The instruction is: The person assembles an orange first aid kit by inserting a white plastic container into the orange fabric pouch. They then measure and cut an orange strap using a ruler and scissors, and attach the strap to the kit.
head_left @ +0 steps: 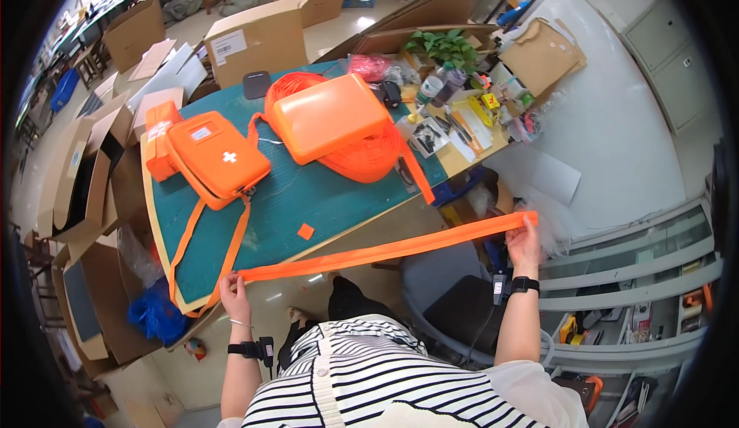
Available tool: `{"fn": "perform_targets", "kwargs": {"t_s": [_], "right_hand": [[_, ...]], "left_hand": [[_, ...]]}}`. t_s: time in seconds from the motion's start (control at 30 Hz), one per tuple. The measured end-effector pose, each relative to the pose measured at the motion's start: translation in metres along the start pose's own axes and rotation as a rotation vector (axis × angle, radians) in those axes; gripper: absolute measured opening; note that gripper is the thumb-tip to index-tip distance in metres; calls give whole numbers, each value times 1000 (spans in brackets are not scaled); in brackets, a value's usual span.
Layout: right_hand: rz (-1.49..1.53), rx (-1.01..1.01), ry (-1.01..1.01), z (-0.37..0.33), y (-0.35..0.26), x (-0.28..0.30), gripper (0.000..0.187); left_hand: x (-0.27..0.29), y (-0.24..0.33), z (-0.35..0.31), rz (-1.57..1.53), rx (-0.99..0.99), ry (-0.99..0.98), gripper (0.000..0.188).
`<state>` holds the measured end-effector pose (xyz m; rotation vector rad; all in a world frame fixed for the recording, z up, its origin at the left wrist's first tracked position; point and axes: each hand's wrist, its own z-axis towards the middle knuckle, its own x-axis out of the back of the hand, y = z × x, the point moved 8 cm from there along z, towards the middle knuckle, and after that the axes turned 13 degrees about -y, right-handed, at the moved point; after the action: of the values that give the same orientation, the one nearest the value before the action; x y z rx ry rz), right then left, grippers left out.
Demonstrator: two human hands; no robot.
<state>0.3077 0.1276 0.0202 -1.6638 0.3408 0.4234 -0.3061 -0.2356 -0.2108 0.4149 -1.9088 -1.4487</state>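
An orange zipper strip (385,252) is stretched between my hands in front of the table. My left hand (235,299) pinches its left end near the table's front edge. Farther right and slightly higher, my right hand (524,245) grips the other end. On the green tabletop (289,201) lies a large orange coil (366,158) of similar strip, its loose end hanging over the edge. An orange hard case (331,116) rests on the coil. To the left is an orange first-aid bag (219,155) with a white cross and a strap.
A small orange square (305,232) lies near the front edge. Bottles (429,89), a plant (443,47) and tools crowd the table's right end. A grey chair (446,282) stands below the strip. Cardboard boxes (258,39) surround the far and left sides.
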Motion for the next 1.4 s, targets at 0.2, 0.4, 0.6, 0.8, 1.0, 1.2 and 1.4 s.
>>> {"fn": "perform_targets", "kwargs": {"t_s": [0.2, 0.4, 0.6, 0.8, 1.0, 1.2, 1.4], "right_hand": [[47, 4, -166, 12, -37, -32, 8], [-830, -275, -187, 97, 91, -54, 22], [-1370, -44, -273, 158, 224, -64, 33], [-1332, -120, -279, 159, 244, -70, 37], [-1297, -308, -309, 177, 250, -69, 33], [-618, -628, -366, 165, 273, -34, 29], [-437, -915, -505, 92, 269, 0, 26]], "left_hand": [[-11, 54, 39, 748, -79, 88, 43], [19, 36, 85, 790, 101, 223, 44], [-78, 125, 91, 428, -41, 141, 21], [-292, 207, 75, 475, -118, -848, 23], [-420, 267, 81, 712, -563, -1043, 57], [-472, 252, 107, 998, -642, -1047, 67], [-483, 235, 115, 1055, -576, -977, 62]]}}
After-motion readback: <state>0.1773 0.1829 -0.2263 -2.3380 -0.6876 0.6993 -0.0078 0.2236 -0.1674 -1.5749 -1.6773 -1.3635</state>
